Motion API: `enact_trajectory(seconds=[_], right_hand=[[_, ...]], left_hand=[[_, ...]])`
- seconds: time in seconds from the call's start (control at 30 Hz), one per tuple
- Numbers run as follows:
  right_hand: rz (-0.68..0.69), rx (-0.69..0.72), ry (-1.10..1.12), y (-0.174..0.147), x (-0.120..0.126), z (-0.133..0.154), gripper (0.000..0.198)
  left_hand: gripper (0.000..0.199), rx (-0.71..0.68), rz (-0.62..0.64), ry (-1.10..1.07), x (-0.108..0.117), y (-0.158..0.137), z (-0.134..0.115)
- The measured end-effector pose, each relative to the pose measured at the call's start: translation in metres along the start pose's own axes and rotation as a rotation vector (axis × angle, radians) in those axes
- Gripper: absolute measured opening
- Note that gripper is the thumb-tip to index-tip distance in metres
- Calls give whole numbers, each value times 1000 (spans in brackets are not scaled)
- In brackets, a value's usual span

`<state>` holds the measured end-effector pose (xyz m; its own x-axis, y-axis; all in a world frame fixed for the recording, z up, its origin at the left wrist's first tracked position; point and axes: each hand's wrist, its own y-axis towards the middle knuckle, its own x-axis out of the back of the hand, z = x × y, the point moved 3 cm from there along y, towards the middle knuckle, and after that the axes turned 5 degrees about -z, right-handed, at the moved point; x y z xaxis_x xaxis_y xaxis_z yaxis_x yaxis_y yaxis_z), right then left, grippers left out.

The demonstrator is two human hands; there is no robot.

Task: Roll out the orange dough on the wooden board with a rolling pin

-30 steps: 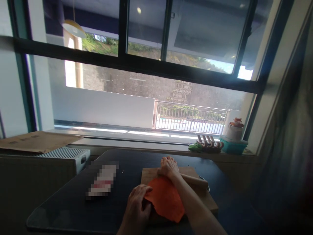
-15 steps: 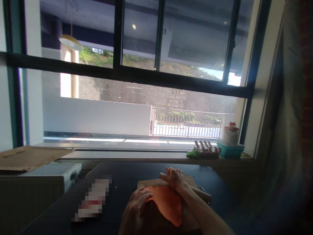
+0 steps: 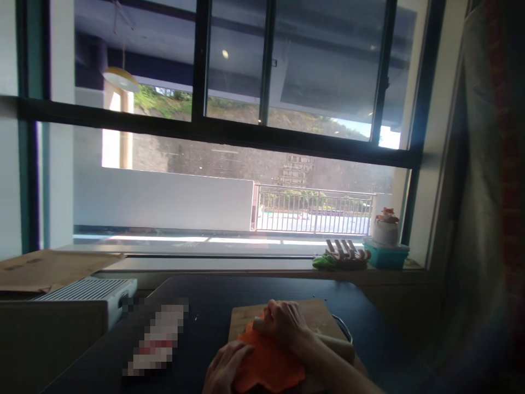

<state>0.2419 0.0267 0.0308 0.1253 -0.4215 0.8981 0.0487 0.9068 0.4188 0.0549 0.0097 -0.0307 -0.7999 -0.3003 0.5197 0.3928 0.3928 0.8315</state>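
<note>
A flat, floppy orange sheet that looks like dough (image 3: 270, 365) lies over a wooden board (image 3: 245, 316). My right hand (image 3: 287, 324) is closed over a wooden rolling pin (image 3: 335, 347), which lies slantwise across the board. One end of the pin shows left of my fingers, touching the sheet's far edge. At the sheet's left edge is my left hand (image 3: 227, 364), its fingers curled over the orange material; the thumb is hidden. My right forearm covers part of the board and pin.
The board rests on a dark table (image 3: 205, 293), with a metal handle (image 3: 343, 327) at its right. A blurred-out item (image 3: 158, 339) lies at left. Beyond are a white appliance (image 3: 118, 298) with a paper bag (image 3: 61, 268), and a sill bearing a rack (image 3: 346, 254) and teal box (image 3: 386, 255).
My right hand and the rolling pin have come nearer to me and slightly left, uncovering the board's far part. The orange sheet has shifted and its near edge looks more crumpled. The view has tilted slightly.
</note>
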Motion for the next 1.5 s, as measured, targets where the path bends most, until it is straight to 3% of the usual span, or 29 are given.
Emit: enact_trajectory(seconds=[0.23, 0.43, 0.53, 0.67, 0.87, 1.2, 1.5], right_hand=[[25, -251, 16, 34, -3, -17, 36], [-1, -103, 45, 6, -5, 1, 41], [-24, -109, 28, -5, -5, 8, 42], [34, -188, 6, 14, -4, -1, 42], [129, -285, 9, 45, -12, -21, 42], [-24, -199, -17, 0, -2, 10, 42], [103, -290, -41, 44, -7, -17, 39]], left_hand=[[48, 128, 63, 10, 0, 4, -7], [47, 85, 53, 57, -4, 2, -7], [44, 133, 71, 72, -3, 2, -12], [40, 190, 84, 52, 2, 3, -19], [39, 131, 57, 41, 1, 2, -17], [39, 288, 171, 30, 5, 8, -27], [41, 152, 70, 50, -3, -1, -12]])
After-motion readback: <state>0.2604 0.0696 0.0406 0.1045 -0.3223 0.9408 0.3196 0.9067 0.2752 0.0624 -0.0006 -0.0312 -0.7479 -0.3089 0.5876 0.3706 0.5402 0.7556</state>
